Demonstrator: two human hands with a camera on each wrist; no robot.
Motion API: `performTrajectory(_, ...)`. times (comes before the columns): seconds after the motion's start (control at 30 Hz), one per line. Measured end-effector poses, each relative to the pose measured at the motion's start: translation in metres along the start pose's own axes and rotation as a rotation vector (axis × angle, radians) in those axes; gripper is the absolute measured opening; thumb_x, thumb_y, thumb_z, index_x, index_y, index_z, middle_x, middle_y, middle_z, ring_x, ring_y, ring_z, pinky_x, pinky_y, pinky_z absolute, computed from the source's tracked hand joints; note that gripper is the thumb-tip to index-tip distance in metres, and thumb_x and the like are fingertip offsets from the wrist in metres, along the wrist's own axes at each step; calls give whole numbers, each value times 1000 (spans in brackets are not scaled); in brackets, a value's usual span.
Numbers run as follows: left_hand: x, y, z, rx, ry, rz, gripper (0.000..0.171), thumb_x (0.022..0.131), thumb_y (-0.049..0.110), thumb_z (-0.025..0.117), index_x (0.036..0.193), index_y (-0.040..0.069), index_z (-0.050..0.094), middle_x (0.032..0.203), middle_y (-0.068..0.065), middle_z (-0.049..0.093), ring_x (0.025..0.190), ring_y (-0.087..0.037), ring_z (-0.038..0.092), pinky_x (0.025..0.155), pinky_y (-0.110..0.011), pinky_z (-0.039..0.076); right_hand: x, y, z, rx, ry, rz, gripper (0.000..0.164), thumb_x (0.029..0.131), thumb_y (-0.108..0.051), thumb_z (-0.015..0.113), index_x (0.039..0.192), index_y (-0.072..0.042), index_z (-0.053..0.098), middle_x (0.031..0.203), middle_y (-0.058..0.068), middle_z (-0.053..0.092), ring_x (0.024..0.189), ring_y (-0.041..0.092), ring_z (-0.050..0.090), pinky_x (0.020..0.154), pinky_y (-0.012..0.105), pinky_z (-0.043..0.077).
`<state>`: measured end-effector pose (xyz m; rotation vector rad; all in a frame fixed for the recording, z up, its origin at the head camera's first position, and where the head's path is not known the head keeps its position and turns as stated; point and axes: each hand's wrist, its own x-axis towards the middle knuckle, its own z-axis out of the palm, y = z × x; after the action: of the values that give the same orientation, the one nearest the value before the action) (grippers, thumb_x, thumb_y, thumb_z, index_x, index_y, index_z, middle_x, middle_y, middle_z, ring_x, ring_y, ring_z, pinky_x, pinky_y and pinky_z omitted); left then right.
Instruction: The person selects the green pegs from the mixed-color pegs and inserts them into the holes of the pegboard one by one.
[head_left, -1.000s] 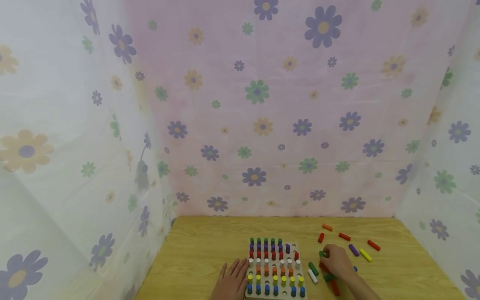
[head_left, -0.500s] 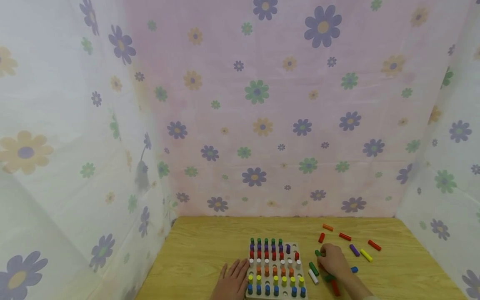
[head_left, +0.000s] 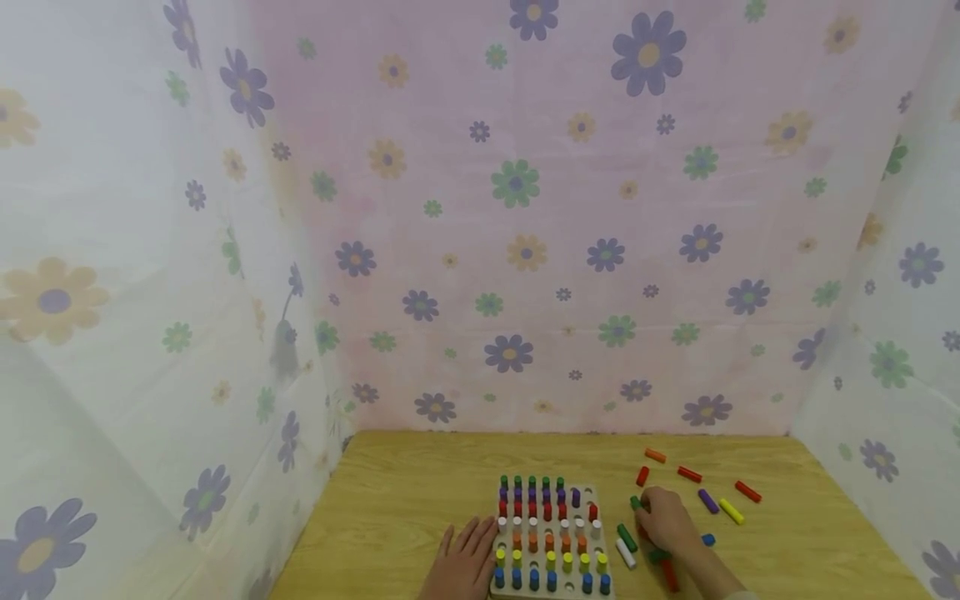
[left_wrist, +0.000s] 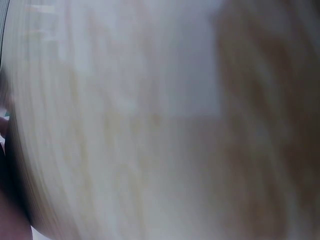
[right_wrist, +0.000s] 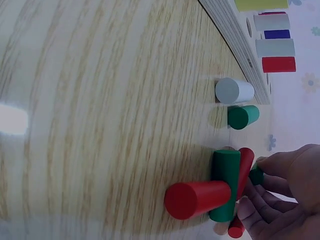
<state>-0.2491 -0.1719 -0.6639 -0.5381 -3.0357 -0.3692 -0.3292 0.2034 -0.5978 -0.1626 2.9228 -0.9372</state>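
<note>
A wooden pegboard [head_left: 536, 567] stands at the table's front with rows of coloured pegs upright in it. My left hand [head_left: 465, 562] lies flat beside the board's left edge, fingers extended and touching it. To the right of the board, my right hand [head_left: 667, 521] pinches a green peg [right_wrist: 257, 176], whose end pokes out past the fingertips in the head view. Under that hand lies a small heap: a green peg [right_wrist: 226, 185], a red peg [right_wrist: 197, 199] leaning on it and another red peg [right_wrist: 245, 167] behind. The left wrist view shows mostly blurred tabletop.
Between board and right hand lie a green peg [head_left: 627, 537] and a white peg [head_left: 626, 552]. Farther right are a purple peg [head_left: 708, 501], a yellow peg [head_left: 731, 511], a blue peg [head_left: 708, 540] and several red and orange pegs. Flowered sheets enclose the table [head_left: 405, 475].
My right hand has shifted slightly left, and the green peg at its fingertips has turned and now points left. More of the blue peg shows behind the wrist. My left hand stays put.
</note>
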Motion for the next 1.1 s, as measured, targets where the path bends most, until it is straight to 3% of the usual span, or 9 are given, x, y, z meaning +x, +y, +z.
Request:
performTrajectory(0.33, -1, 3, -2, 29, 39, 12, 59, 112, 50, 21, 157, 19, 44, 161, 4, 43, 147, -26, 40, 116, -61, 30, -3, 1, -9, 41, 50, -55, 19, 93, -3, 64, 106, 10, 68, 94, 12, 70, 83, 21, 65, 74, 43, 58)
performTrajectory(0.57, -1, 3, 0, 19, 4, -24, 62, 111, 54, 18, 158, 22, 44, 161, 6, 42, 148, -26, 39, 118, -60, 27, -5, 2, -11, 43, 107, -93, 20, 95, -1, 63, 110, 13, 67, 98, 15, 70, 92, 30, 68, 79, 48, 58)
performTrajectory(0.8, 0, 3, 3, 30, 5, -34, 63, 111, 55, 17, 158, 23, 43, 161, 6, 42, 148, -26, 39, 119, -59, 26, -9, 2, -12, 97, 169, -116, 15, 97, -3, 65, 107, 7, 70, 94, 9, 69, 84, 20, 64, 71, 36, 56)
performTrajectory(0.97, 0, 1, 4, 29, 10, -26, 62, 111, 54, 18, 158, 22, 44, 161, 5, 42, 148, -26, 39, 118, -60, 27, -12, 1, -14, 166, 167, -101, 14, 99, -7, 66, 107, 2, 71, 91, 4, 67, 77, 13, 58, 63, 26, 49)
performTrajectory(1.1, 0, 2, 2, 30, 2, -26, 62, 111, 53, 19, 158, 21, 44, 161, 5, 42, 148, -26, 39, 118, -60, 28, -14, -1, -15, 249, 160, -78, 14, 99, -9, 67, 108, 1, 71, 91, 4, 67, 78, 14, 59, 64, 26, 50)
